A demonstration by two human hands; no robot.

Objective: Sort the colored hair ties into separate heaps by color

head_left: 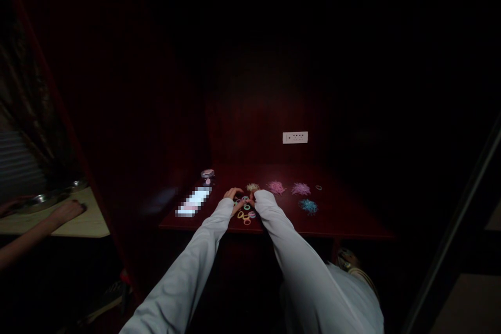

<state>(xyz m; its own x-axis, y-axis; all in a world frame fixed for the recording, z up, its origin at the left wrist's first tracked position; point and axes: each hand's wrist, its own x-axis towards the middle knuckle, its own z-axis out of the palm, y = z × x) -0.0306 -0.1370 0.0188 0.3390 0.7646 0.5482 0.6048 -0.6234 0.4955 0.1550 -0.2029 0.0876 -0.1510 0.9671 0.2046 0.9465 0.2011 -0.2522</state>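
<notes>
Probably the near rings (246,217) are light and springy, best pinched by the rim, though we cannot tell whether our curled left hand (234,196) and right hand (251,197) grip any.

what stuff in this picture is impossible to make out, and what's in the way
All in the head view:
Right hand: largely hidden by its own sleeve; its grip is unclear.
Pale pile: partly behind the right hand.
Bright rectangle: content pixelated.
Pink pile: single pieces too small to count.
Other person's forearm: cut off by the left edge.
</notes>
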